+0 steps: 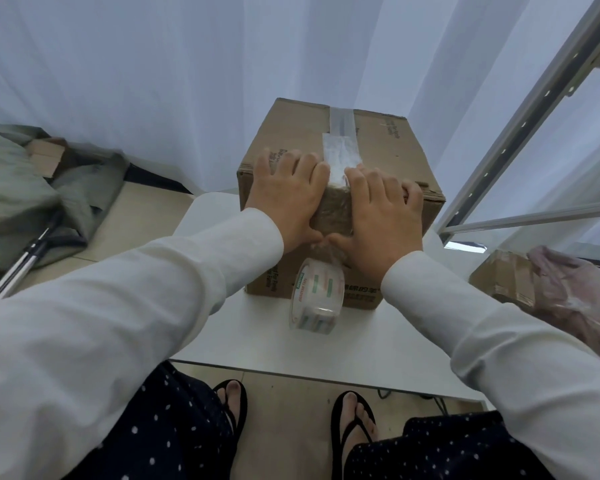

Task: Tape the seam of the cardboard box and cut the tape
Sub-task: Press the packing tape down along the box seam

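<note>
My left hand and right hand both lie flat over the near top edge of the cardboard box, fingers straight, pressing either side of the clear tape strip. The strip runs away from my fingertips along the top seam and comes down the front face between my palms. My thumbs nearly meet on it. Just below my wrists the tape roll hangs against the box front, over the white table.
</note>
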A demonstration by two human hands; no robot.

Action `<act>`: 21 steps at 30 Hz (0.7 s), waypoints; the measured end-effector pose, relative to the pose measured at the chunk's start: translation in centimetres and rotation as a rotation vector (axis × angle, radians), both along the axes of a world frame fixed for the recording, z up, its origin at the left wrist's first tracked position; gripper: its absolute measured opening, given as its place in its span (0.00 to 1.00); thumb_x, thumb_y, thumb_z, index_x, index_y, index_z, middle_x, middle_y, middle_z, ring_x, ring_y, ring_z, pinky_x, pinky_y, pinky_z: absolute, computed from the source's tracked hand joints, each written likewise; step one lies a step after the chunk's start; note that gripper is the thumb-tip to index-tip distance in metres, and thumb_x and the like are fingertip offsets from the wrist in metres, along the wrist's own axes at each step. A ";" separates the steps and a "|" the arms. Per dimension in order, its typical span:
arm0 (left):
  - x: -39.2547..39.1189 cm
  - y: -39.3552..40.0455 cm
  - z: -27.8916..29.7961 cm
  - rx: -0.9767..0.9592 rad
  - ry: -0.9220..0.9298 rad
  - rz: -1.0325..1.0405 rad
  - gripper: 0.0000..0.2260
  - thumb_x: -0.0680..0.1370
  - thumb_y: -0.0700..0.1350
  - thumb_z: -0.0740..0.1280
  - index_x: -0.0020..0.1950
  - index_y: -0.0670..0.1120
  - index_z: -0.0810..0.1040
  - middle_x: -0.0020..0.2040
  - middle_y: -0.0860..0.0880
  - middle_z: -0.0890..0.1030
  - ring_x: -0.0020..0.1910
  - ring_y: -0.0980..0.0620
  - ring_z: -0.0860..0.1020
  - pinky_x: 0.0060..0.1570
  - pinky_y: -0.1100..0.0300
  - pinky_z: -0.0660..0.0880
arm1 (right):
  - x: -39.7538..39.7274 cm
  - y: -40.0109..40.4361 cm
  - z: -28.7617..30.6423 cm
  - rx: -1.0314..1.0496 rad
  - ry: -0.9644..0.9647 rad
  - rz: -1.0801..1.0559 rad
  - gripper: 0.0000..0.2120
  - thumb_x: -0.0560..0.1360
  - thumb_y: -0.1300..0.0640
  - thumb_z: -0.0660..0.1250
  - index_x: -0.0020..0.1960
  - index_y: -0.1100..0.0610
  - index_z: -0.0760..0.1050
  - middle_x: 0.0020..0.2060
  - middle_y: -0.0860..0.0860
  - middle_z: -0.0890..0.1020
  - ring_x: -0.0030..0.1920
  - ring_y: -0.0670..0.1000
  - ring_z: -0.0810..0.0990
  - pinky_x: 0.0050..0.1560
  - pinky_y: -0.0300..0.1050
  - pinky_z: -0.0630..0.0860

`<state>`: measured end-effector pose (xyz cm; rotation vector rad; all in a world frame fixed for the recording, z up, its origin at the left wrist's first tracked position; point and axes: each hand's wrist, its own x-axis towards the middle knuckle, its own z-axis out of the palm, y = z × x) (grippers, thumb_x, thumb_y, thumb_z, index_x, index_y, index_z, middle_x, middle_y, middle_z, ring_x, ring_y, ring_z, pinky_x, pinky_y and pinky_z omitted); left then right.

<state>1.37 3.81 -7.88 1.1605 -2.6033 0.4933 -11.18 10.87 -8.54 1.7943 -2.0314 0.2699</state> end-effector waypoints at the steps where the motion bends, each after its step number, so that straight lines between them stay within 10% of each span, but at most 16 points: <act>1: 0.0 0.0 -0.2 -0.013 -0.004 -0.002 0.40 0.67 0.62 0.68 0.70 0.45 0.57 0.71 0.45 0.62 0.71 0.43 0.59 0.67 0.40 0.55 | -0.1 0.0 -0.1 0.002 0.000 0.014 0.39 0.67 0.44 0.71 0.70 0.55 0.57 0.69 0.55 0.66 0.68 0.58 0.62 0.67 0.57 0.56; 21: 0.1 -0.2 -0.5 -0.035 0.019 -0.031 0.41 0.66 0.64 0.69 0.70 0.44 0.59 0.69 0.45 0.65 0.69 0.44 0.62 0.66 0.44 0.57 | -0.6 -0.2 -0.8 -0.060 0.003 0.072 0.40 0.62 0.46 0.75 0.67 0.60 0.62 0.63 0.60 0.72 0.63 0.61 0.69 0.63 0.56 0.61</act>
